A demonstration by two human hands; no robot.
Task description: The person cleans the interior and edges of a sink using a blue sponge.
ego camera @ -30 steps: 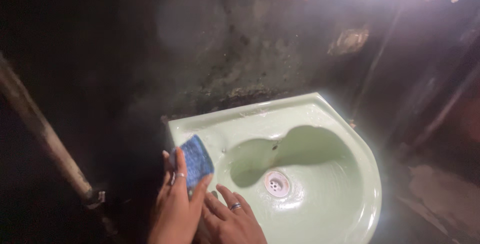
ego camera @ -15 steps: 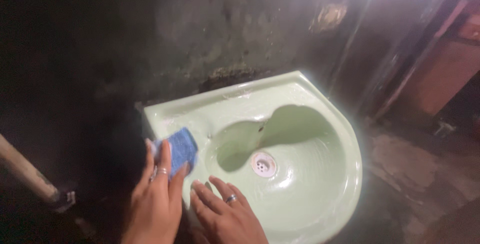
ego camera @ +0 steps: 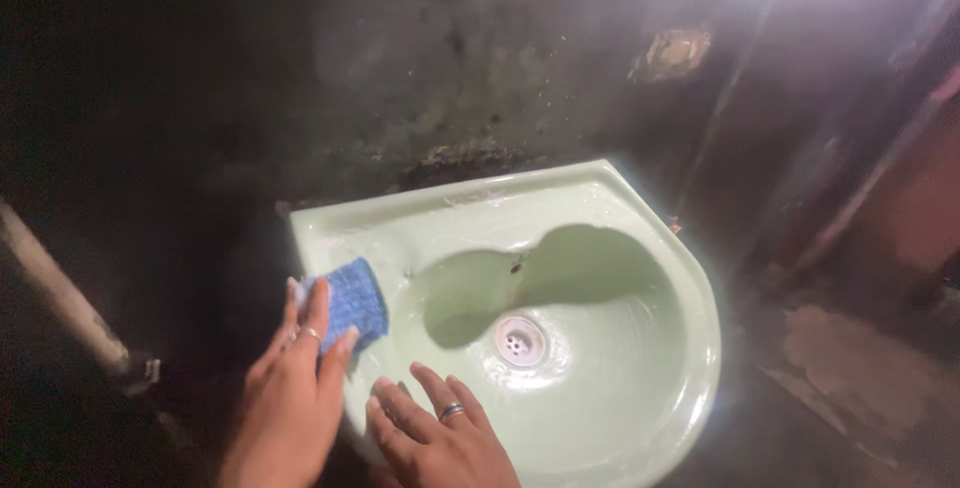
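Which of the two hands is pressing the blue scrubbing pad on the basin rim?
The left hand, fingers flat on the blue knitted scrubbing pad at the pale green ceramic basin's left rim. The right hand rests bare on the near rim, holding nothing.

Head cam, close, down onto sink (ego camera: 640, 248)

Your way across the basin bowl (ego camera: 600, 388) at centre-right lies open around the drain (ego camera: 520, 340); dark wall (ego camera: 450, 78) blocks the top, pipe (ego camera: 60, 298) bars lower left.
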